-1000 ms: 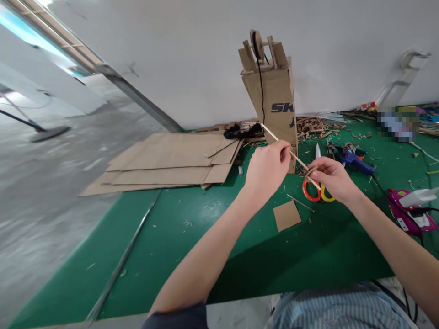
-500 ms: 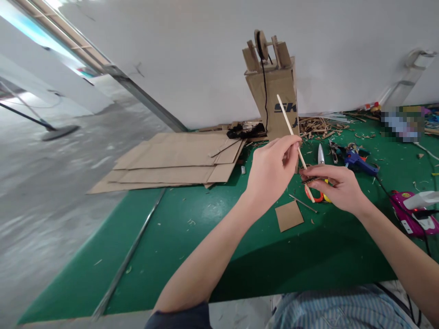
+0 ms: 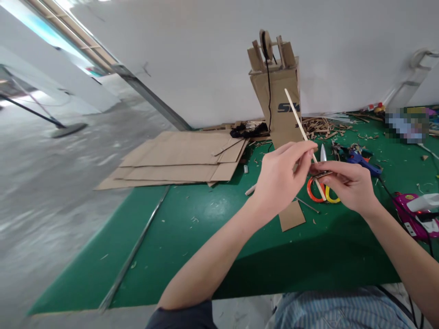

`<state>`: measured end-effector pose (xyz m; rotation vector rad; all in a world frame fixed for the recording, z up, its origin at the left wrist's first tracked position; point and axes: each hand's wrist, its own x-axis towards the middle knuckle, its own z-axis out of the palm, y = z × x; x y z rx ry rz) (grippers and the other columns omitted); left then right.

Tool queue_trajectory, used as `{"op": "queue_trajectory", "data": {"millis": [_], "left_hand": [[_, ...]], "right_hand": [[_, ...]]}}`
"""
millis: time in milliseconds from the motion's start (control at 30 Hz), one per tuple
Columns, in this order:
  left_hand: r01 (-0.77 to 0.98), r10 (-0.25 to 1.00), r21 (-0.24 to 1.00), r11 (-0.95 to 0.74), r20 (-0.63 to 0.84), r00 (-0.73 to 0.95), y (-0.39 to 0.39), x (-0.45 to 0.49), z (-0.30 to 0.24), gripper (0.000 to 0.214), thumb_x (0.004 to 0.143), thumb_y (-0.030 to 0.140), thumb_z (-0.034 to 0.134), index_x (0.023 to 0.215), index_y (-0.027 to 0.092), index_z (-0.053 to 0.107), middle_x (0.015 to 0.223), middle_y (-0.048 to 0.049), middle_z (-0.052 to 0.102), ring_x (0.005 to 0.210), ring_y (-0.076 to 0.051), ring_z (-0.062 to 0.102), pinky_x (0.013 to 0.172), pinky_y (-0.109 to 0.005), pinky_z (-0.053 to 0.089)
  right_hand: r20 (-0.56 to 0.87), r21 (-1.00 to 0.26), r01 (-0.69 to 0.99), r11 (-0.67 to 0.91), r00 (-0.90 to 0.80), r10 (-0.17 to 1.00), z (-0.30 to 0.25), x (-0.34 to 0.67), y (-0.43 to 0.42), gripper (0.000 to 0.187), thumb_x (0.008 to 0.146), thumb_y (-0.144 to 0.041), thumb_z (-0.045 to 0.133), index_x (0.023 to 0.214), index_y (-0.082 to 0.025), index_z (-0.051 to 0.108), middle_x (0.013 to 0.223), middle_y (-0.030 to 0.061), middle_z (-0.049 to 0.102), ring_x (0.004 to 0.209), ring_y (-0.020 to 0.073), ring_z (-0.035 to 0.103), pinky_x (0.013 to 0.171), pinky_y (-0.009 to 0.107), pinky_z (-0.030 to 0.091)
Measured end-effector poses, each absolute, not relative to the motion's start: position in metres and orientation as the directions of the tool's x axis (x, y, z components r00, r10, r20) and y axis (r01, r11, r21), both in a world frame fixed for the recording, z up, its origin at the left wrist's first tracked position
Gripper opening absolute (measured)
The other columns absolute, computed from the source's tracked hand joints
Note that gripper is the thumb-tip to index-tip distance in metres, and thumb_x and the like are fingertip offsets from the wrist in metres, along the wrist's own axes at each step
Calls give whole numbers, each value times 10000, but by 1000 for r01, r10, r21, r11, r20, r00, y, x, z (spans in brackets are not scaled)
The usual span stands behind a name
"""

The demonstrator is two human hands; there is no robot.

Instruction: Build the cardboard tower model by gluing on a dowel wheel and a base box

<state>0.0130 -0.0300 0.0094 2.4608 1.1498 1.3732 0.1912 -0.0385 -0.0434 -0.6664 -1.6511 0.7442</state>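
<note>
Green table [image 3: 192,256]: one stick [image 3: 295,113] in clamped left grip [image 3: 284,176], one thin piece [image 3: 321,175] in clamped right grip [image 3: 355,185].

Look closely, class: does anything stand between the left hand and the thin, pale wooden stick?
Nothing visible does: the left hand pinches the thin, pale wooden stick directly. The right hand holds a small, flat brown piece lower down the stick, not between them.

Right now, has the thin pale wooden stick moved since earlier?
Yes: the stick stands steeper, its upper end higher and further right against the tall brown cardboard box.
</note>
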Motion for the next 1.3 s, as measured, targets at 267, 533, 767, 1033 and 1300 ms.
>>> {"op": "queue_trajectory", "data": {"millis": [267,533,767,1033,1300], "left_hand": [[518,636,417,-747,677,372,-36,15,9,231,979,165,501,1079,176,709,934,-48,777,793,-124,714,682,-226,557],[432,575,404,-806,707,411,-37,16,11,246,968,125,511,1073,185,726,976,-35,789,842,-115,732,767,-223,588],[415,594,438,-797,690,413,-41,16,16,275,957,125,512,1084,208,742,978,-31,793,845,-128,741,768,-236,606],[411,524,351,-841,718,459,-44,14,16,295,957,107,502,1137,202,716,996,-31,793,858,-119,746,766,-219,611],[395,488,312,-864,707,511,-44,13,17,292,946,76,515,1159,150,700,1072,-67,785,911,-124,751,793,-208,607]], "right_hand": [[649,-748,48,662,-158,744,-43,197,-36,262,888,-224,712,1116,-340,772,1067,-1,797,884,192,775,777,332,673],[649,-755,34,655,-107,753,-43,199,-34,187,864,-296,748,1049,-308,772,941,3,793,806,169,756,741,311,658],[650,-756,45,653,-68,757,-42,203,-32,178,833,-330,781,1004,-293,745,946,28,767,872,194,734,737,330,640],[695,-717,53,695,-31,719,-39,205,-34,162,806,-313,805,955,-306,741,911,27,763,846,200,727,685,328,634],[689,-725,-11,689,-17,725,-39,204,-35,208,800,-241,813,973,-301,716,892,9,741,823,168,725,664,275,618]]}}
